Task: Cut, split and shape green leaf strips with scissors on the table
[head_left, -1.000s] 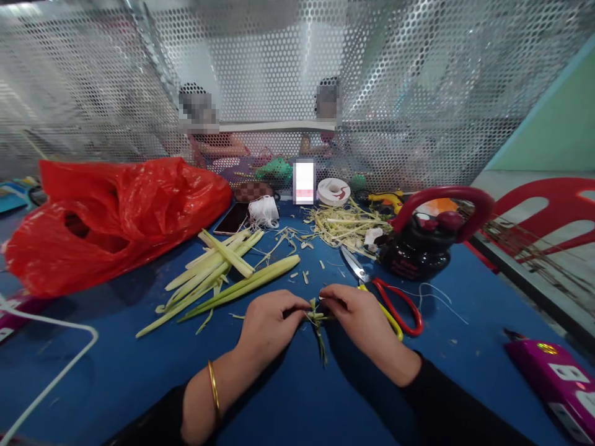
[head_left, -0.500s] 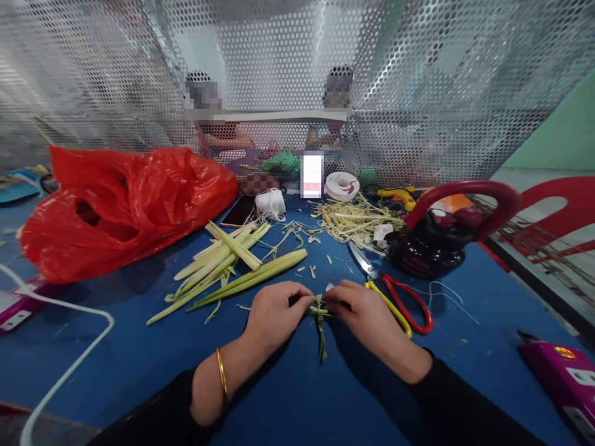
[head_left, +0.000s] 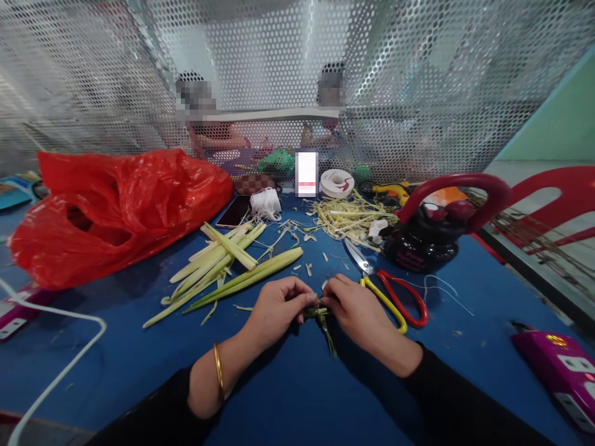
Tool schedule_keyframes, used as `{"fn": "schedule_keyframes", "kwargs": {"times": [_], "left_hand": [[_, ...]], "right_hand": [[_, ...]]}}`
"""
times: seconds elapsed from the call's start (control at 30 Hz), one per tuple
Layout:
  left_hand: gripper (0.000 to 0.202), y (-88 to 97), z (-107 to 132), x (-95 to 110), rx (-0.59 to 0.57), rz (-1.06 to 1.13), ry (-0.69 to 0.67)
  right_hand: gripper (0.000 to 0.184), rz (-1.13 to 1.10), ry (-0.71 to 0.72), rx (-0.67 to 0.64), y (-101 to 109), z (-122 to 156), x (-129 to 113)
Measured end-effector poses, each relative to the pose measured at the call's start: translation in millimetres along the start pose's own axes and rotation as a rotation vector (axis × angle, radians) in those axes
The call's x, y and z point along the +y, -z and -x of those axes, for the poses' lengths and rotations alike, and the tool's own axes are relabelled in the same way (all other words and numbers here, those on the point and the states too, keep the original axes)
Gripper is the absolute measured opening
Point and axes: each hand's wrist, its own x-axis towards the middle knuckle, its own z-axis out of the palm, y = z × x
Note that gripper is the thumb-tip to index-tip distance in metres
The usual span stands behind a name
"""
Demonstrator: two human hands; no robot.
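My left hand [head_left: 281, 306], with a gold bangle at the wrist, pinches a small piece made of green plant strips [head_left: 327, 334] between thumb and fingers. On its other side my right hand [head_left: 360, 313] is closed on the same piece, fingertips close to the left ones. The strips dangle below the fingertips; the knot or crossing between them is mostly hidden. Just right of my right hand lie scissors [head_left: 382, 275] with red and yellow handles, blades apart. To the left rests a pile of pale green stalks and leaves [head_left: 223, 254].
A red plastic bag [head_left: 121, 217] fills the left, with a white cable [head_left: 60, 371] in front. Behind are a phone [head_left: 233, 212], white thread [head_left: 266, 203], a ribbon roll [head_left: 337, 183] and shredded strips [head_left: 346, 218]. A black pot [head_left: 421, 241] and purple power strip [head_left: 555, 371] stand right.
My fingertips have drawn closer together over the plant piece. Its hanging ends have swung slightly to the right. The whole view has shifted a little.
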Motion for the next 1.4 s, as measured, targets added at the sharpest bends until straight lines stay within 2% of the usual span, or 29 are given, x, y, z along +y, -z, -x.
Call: {"fn": "schedule_keyframes", "kwargs": {"times": [0.47,0.73,1.03,1.17,1.4], "left_hand": [[0.010,-0.6,-1.3,-12.8,0.015,-0.225,-0.023],[0.012,-1.6,-1.7,-7.8,-0.009,-0.072,-0.005],[0.008,-1.3,-2.1,-6.2,-0.026,-0.126,0.022],[0.022,-1.6,-1.7,-3.3,-0.004,-0.073,0.054],[0.007,-2.8,-0.7,-0.9,-0.030,-0.068,0.041]], "right_hand": [[0.014,0.102,0.059,0.046,-9.4,0.9,2.7],[0.016,-0.217,-0.034,-0.006,2.2,3.3,6.1],[0.015,-0.159,0.028,0.059,0.6,3.8,5.3],[0.017,-0.214,0.007,0.045,4.2,3.4,5.9],[0.018,-0.298,-0.031,0.059,5.2,3.9,2.7]]}}
